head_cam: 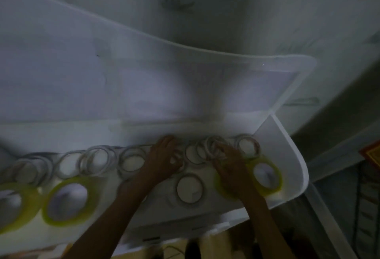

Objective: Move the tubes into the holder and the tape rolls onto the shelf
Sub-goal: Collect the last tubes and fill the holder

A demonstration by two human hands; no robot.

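Nearest the camera, two bare forearms rise from the bottom edge toward a white shelf (292, 155) with a raised rim on its right side. On its near strip lie three wide yellow-green tape rolls, flat with their holes facing up: one cut off at the left edge (26, 207), one just right of it (51, 201), and one at the right end (276, 178).

Between the arms a thin white roll (190, 189) lies alone, also flat, slightly nearer to the left hand than to the right.

Farther back, the left hand (164, 155) rests over the row of thin white rolls, its fingers bent down among them; blur hides whether it pinches one or only touches, so I cannot tell its grasp. The right hand (228, 162) lies just left of the right-end yellow-green roll, partly covering its left side, with fingertips reaching into a small cluster of overlapping thin rolls (207, 147). Its grip is equally unclear.

Beyond both hands the row of thin rolls (98, 160) runs left to right along the shelf, touching or overlapping one another, the last one (247, 145) close to the right rim. Behind the row the shelf back stands bare and pale.

Judging from this, the rolls under the fingertips lie straight ahead of each hand, so any straightening is a short push away from the body. No tubes or holder appear.
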